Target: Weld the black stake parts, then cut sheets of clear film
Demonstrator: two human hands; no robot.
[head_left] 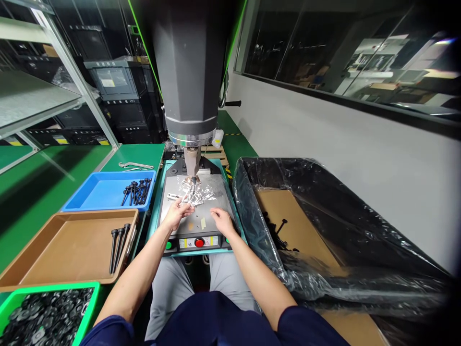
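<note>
My left hand is over the left side of the metal work plate, its fingers apart and reaching toward crinkled clear film. A small black part stands in that film, directly below the grey tool head of the press. Beside my left fingertips lies a small white piece. My right hand is above the right side of the plate with its fingers curled together; what they hold, if anything, is hidden.
A red button sits on the machine's front. Left are a blue tray and a brown tray with black stemmed parts, a green bin of small black pieces, and a wrench. A plastic-lined box stands right.
</note>
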